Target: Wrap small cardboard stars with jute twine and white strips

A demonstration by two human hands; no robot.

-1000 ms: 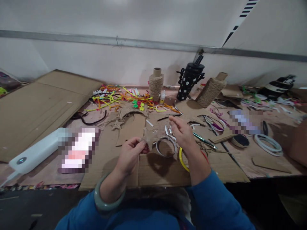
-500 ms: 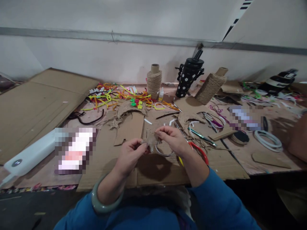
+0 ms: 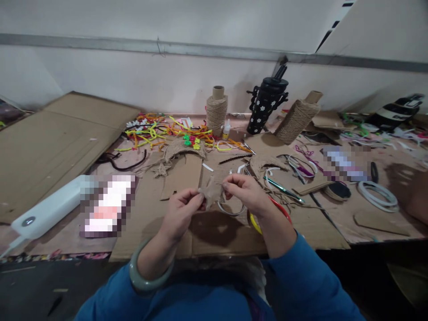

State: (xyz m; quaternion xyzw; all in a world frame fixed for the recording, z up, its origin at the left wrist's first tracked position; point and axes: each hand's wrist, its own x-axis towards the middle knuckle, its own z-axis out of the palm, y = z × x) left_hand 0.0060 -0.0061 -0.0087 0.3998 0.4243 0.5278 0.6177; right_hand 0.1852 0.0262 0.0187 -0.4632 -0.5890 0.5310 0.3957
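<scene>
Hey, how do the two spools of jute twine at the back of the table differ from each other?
The left twine spool stands upright, while the right twine spool leans over at a slant. The left one sits beside the heap of coloured pipe cleaners; the right one sits on the far side of the black flowered bottle. The right spool looks fatter and more cone-shaped. Both are tan twine wound on cardboard tubes.

The right hand (image 3: 245, 192), raised open above the table a second ago, now pinches the small twine-wrapped star (image 3: 211, 191) opposite the left hand (image 3: 182, 211). The star sits slightly higher, perhaps turned a little between the fingers.
</scene>
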